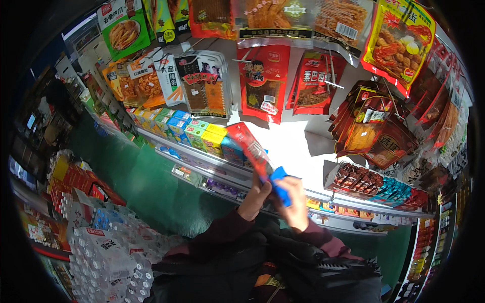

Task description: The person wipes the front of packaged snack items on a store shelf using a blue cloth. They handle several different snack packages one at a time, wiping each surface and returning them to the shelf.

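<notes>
My left hand [256, 197] grips the lower end of a long red snack packet [249, 147], which tilts up to the left over the shelf edge. Against the packet's lower end, my right hand [295, 202] holds a blue cloth or wipe [281, 185]; blur hides its exact kind. Behind the hands lies a brightly lit white shelf [291, 147]. Small snack boxes [197, 136] stand in a row to the left of the packet. Above hang a red snack pouch [263, 83] and another red pouch [314, 85] on metal hooks.
A display box of wrapped snacks [375, 185] stands on the shelf at right. Dark red pouches [363, 128] hang above it. Shrink-wrapped bottles [110, 253] are stacked on the floor at lower left. Lower shelf tiers [212, 185] run beneath the hands, above a green floor [151, 189].
</notes>
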### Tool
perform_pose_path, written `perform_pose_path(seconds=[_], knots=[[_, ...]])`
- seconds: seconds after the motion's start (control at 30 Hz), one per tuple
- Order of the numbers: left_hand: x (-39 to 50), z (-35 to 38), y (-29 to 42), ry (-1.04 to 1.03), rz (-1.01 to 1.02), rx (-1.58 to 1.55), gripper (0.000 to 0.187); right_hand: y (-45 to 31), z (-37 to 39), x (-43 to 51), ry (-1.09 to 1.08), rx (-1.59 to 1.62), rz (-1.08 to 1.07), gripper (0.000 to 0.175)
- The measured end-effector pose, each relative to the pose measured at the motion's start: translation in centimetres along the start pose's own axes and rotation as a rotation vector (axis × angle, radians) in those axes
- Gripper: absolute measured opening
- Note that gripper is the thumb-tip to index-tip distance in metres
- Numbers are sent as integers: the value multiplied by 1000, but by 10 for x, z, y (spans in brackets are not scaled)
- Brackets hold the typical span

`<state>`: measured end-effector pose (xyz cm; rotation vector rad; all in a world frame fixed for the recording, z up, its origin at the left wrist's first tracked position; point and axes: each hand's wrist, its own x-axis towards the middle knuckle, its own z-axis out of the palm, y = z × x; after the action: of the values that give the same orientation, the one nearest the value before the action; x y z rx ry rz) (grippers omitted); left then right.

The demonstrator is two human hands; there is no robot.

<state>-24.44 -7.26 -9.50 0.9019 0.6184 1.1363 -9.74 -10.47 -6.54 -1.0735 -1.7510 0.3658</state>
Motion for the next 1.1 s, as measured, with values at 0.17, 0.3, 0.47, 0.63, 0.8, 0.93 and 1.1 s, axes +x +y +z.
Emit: perform_pose_path(seconds=[0.17,0.3,0.47,0.63,0.8,0.93,1.1], knots=[[1,-9,1,120,-230,-475,56,-9,14,-17,-160,-19,-142,58],[3,-5,0,10,-121,-590,54,22,4,-16,-83,-207,-141,57],[1,-5,2,2,-50,-488,50,49,-23,17,229,-224,153,42],[8,-4,-21,-225,-215,-79,48,23,-22,26,97,-161,-49,48],[1,0,-38,-138,-206,65,47,48,-23,53,104,-346,-144,63],[3,-4,-34,-131,-183,11,48,71,-47,62,264,-327,220,51],[13,8,-35,-108,-206,114,50,45,-22,19,-103,-208,-81,59]])
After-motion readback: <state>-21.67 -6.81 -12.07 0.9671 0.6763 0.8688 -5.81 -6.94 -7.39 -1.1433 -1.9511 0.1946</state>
